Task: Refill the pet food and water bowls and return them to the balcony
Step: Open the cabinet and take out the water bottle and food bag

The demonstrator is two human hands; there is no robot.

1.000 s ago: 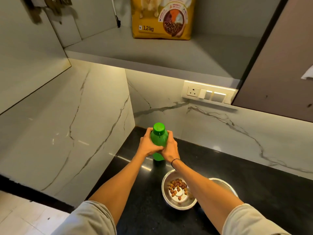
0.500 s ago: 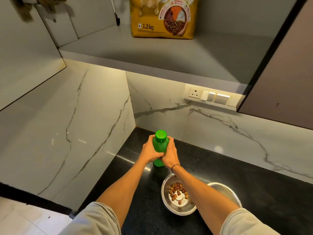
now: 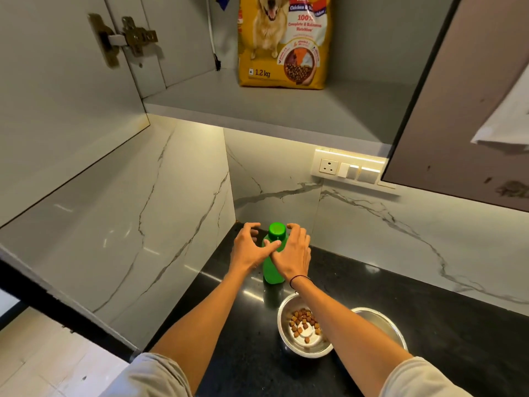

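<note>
Above the black worktop, at 12 o'clock, a dog food bag stands in the open cabinet. Both hands, left and right, spread loosely around the upright green bottle; kibble bowl and second steel bowl sit at 5 o'clock.

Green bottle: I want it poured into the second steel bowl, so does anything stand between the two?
Yes. The bowl holding kibble sits right in front of the green bottle, and the right forearm crosses over the second bowl, hiding much of it. Both hands flank the bottle.
</note>
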